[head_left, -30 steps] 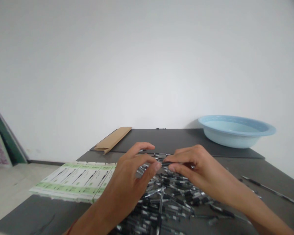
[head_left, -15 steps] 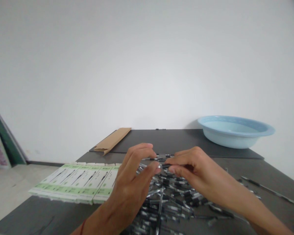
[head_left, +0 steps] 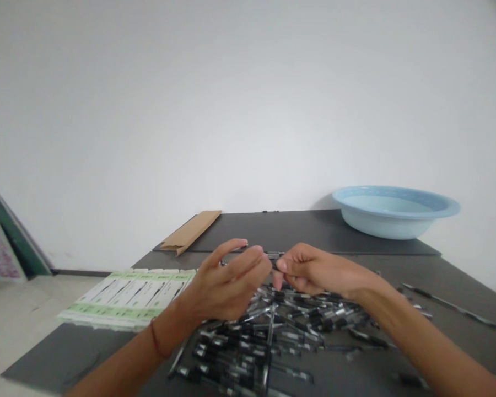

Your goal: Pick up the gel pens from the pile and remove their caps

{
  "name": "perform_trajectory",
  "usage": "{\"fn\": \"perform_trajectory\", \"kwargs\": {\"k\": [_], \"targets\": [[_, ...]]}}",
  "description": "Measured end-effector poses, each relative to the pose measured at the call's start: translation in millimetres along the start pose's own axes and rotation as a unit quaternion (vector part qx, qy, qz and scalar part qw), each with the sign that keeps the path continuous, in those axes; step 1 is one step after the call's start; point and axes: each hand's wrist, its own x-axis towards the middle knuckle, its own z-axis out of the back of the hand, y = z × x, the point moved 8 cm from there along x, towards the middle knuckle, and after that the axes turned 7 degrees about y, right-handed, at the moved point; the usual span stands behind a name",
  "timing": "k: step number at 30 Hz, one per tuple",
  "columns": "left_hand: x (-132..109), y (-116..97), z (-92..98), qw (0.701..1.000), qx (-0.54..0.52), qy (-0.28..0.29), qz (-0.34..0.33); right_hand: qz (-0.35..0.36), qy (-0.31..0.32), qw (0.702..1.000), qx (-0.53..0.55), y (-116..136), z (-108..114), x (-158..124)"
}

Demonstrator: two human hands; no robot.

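My left hand (head_left: 231, 281) is closed, its fingers curled and the index raised, at the middle of the table. Facing it, my right hand (head_left: 310, 270) pinches a dark, slim pen (head_left: 274, 265) between thumb and fingers. The pen lies level between the two hands; most of it is hidden by fingers, and its far end runs into my left hand. Below both hands spreads a loose heap of clear-and-black pens (head_left: 248, 353). Left of my left hand lies a row of white and green pen boxes (head_left: 128, 300) with pens printed on them.
A light blue basin (head_left: 397, 215) stands at the back right of the dark table (head_left: 450, 353). A brown paper envelope (head_left: 192, 231) lies at the back left. One pen (head_left: 450, 305) lies apart at the right. Framed boards (head_left: 12, 242) lean on the wall at far left.
My left hand has turned, its back now facing me and its fingers curled further in. My right hand has tucked its fingers around the pen. The view has shifted slightly.
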Motion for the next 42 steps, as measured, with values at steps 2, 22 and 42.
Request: {"fn": "perform_trajectory", "kwargs": {"k": [2, 22, 42], "targets": [[-2, 17, -11.7, 0.998, 0.014, 0.012, 0.064, 0.005, -0.027, 1.000, 0.016, -7, 14, 5], [3, 7, -54.5, 0.991, -0.040, 0.095, 0.089, 0.000, -0.105, 0.981, -0.165, -12, 23, 9], [-21, 22, -51.1, 0.988, -0.025, 0.130, 0.073, 0.068, -0.204, 0.940, -0.264, -13, 0, 33]]}}
